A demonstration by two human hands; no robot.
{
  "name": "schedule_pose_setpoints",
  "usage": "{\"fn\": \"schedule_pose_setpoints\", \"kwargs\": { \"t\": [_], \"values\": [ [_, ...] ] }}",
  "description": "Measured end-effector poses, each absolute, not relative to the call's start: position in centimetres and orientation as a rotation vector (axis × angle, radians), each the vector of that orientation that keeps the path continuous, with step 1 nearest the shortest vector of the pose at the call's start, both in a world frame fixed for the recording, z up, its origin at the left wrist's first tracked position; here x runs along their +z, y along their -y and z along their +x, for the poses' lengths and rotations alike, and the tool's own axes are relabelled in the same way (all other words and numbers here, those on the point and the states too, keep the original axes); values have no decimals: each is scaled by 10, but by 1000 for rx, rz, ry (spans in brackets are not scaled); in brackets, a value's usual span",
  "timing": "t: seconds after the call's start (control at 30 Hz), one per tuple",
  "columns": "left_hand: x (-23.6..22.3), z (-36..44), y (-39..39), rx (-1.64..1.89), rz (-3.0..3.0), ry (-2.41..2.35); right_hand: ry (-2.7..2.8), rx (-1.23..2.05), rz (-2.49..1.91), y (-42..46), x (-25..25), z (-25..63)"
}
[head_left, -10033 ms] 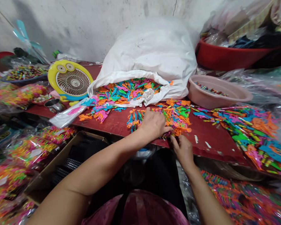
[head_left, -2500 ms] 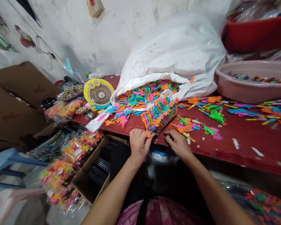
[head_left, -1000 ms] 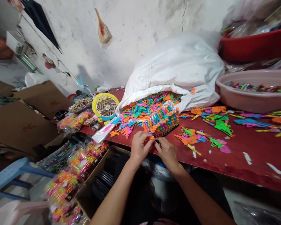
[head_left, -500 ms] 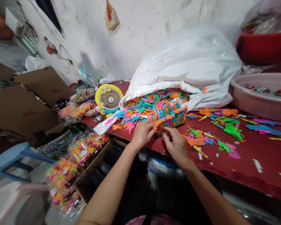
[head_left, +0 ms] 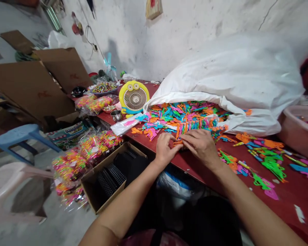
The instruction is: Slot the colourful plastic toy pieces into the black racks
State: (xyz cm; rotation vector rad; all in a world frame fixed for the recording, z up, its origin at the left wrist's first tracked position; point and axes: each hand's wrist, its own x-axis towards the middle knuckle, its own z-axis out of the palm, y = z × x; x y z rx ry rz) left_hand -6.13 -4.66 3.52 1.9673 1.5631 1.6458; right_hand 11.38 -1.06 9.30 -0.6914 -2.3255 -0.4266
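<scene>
A tight block of upright, colourful plastic pieces [head_left: 195, 125] stands at the front edge of the red table, its lower front hidden by my hands. My left hand [head_left: 166, 147] is at its left front corner, thumb and forefinger closed around a small orange plastic piece [head_left: 178, 140]. From the right, my right hand [head_left: 202, 146] meets the same spot with bent fingers pressed together; its fingertips touch the orange piece. Behind the block, a loose heap of similar pieces [head_left: 169, 111] spills from the mouth of a big white sack [head_left: 228, 75].
More flat pieces [head_left: 273, 164] and a pink basin [head_left: 297, 126] lie to the right on the red table [head_left: 267, 208]. A yellow fan [head_left: 135, 97] and metal cup [head_left: 116, 115] stand left. Below are a carton of black racks [head_left: 113, 177], filled bags [head_left: 72, 171] and a blue stool [head_left: 28, 136].
The camera view has turned left, so the scene shifts right. My hands have drawn closer together at the block's front, the right hand coming in beside the left.
</scene>
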Motion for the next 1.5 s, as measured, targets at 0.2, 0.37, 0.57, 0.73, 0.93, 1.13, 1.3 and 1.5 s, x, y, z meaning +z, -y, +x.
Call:
{"fn": "schedule_pose_setpoints", "kwargs": {
  "t": [0.2,0.37,0.57,0.73,0.93,1.13,1.3,1.5],
  "values": [
    [-7,-43,66,1600,1586,-1905,2312,-468,-819,13,97,107],
    [-8,-24,55,1196,1743,-1986,2273,-501,-912,13,94,107],
    [3,-11,42,1009,1650,-2204,2279,-525,-900,10,96,106],
    [3,-9,36,900,1661,-2270,2280,-548,-939,11,95,102],
    [-2,-9,31,853,1813,-2282,2279,-538,-1011,14,85,97],
    [4,-11,34,923,1786,-2208,2324,-363,-949,11,83,110],
    [3,-15,39,1010,1783,-2149,2209,-299,-958,9,83,139],
    [1,-16,40,969,1786,-2154,2361,-506,-942,24,75,127]
  ]
}}
